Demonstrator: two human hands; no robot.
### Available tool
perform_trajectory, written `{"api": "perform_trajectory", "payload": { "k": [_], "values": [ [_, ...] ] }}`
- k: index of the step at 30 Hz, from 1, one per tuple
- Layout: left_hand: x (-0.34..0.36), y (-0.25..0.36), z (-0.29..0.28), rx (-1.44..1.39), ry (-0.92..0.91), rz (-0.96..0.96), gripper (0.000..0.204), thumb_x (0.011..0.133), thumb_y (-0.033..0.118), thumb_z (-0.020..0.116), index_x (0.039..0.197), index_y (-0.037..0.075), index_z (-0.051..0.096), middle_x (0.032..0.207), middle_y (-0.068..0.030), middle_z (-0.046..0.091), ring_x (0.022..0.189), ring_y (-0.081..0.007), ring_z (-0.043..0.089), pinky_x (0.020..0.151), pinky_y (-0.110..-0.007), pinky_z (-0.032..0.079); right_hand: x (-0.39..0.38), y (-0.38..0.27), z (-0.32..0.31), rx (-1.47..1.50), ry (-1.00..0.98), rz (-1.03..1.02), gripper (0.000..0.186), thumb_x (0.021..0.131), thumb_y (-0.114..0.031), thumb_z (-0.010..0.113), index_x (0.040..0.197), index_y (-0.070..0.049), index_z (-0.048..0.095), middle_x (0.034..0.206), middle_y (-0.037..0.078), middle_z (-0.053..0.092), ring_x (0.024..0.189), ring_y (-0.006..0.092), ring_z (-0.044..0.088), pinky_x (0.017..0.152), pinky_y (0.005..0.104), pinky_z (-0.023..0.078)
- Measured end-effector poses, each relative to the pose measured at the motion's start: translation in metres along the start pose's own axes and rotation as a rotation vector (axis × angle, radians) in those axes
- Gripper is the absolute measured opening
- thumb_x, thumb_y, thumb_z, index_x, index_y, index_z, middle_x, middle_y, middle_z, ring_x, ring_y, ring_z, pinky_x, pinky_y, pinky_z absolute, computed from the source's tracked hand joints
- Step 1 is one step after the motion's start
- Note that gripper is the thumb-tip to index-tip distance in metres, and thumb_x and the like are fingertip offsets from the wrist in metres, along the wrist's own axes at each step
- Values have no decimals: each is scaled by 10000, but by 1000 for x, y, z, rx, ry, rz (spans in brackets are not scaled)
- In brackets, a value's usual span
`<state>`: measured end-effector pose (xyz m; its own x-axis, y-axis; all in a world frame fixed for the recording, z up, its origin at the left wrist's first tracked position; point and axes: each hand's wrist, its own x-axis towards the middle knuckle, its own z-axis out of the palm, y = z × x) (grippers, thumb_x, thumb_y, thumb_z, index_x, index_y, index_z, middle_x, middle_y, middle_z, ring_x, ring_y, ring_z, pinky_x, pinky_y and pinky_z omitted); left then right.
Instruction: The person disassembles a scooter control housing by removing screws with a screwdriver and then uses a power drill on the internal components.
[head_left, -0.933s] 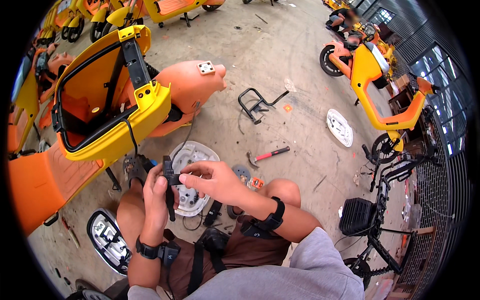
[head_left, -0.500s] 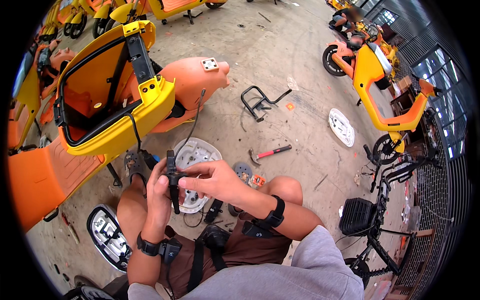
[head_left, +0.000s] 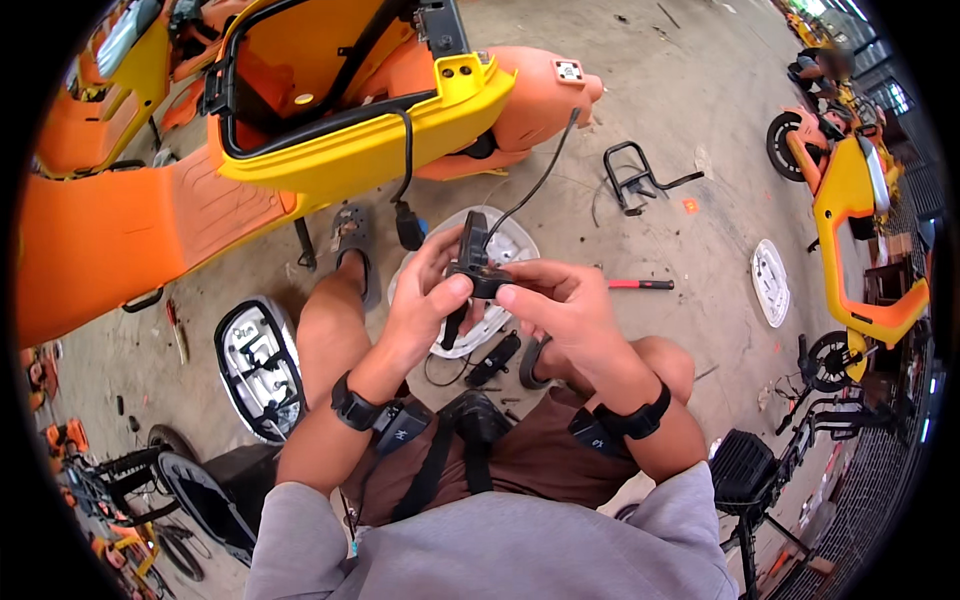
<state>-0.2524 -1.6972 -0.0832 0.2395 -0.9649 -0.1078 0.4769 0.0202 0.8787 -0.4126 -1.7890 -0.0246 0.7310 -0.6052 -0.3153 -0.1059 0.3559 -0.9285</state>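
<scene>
A black plastic part (head_left: 484,281) with a thin black cable (head_left: 545,185) rising from it is held in front of me, above my knees. My left hand (head_left: 420,305) grips its left side, thumb on the near face and fingers behind. From the right, my right hand (head_left: 570,305) pinches its edge between thumb and fingers. What exactly the part is cannot be made out. Below it on the floor lies a white molded shell (head_left: 520,240), partly covered by my hands. A black connector with a blue end (head_left: 410,228) hangs from the scooter near my left fingers.
An orange and yellow scooter body (head_left: 360,155) with an uncovered compartment stands ahead to the left. Around me lie a red-handled hammer (head_left: 643,285), a black tubular bracket (head_left: 635,185), a black-rimmed white shell (head_left: 258,370) and another white shell (head_left: 770,283). More scooters and a person are farther off.
My view has swung left and downward, so the scene sits farther right. The black part has been turned in my hands, and my right hand now grips its right edge. Both hands still hold it.
</scene>
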Motion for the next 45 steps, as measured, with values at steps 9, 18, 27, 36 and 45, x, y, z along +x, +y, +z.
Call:
{"api": "perform_trajectory", "payload": {
  "k": [9, 18, 27, 36, 45],
  "values": [
    [-5, 6, -5, -8, -98, 194, 1040, 613, 324, 887, 1410, -22, 316, 1296, -132, 464, 1218, -248, 499, 997, -360, 454, -7, 7, -7, -88, -138, -178, 418, 757, -100, 793, 1132, 31, 665, 884, 12, 670, 675, 31, 561, 582, 184, 432],
    [-4, 5, -1, 115, -84, 253, 1090, 528, 378, 886, 1403, 26, 341, 1271, -130, 483, 1030, -207, 537, 916, -345, 449, -9, 1, -13, -257, -152, -124, 379, 738, -137, 795, 1087, -20, 707, 757, -5, 659, 625, 23, 538, 555, 197, 416],
    [-8, 8, -3, 290, -156, 327, 1127, 519, 180, 934, 1440, 23, 303, 1335, -154, 482, 1213, -230, 486, 1045, -375, 385, -10, 3, -16, -311, -142, -98, 369, 723, -152, 786, 1067, -36, 721, 677, -5, 636, 601, 35, 527, 557, 206, 423],
    [-8, 7, -2, 329, -145, 350, 1102, 555, 156, 929, 1440, -2, 292, 1353, -164, 481, 1270, -241, 476, 1076, -373, 357, -9, 3, -16, -324, -150, -78, 393, 724, -160, 760, 1086, -20, 704, 699, 12, 639, 618, 44, 543, 573, 211, 437],
    [-9, 10, -1, 383, -125, 346, 1089, 562, 169, 924, 1433, -36, 303, 1358, -151, 471, 1261, -228, 475, 1071, -357, 355, -8, 5, -18, -351, -148, -100, 401, 721, -180, 752, 1088, -28, 701, 710, 20, 645, 622, 50, 551, 582, 216, 446]
  ]
}}
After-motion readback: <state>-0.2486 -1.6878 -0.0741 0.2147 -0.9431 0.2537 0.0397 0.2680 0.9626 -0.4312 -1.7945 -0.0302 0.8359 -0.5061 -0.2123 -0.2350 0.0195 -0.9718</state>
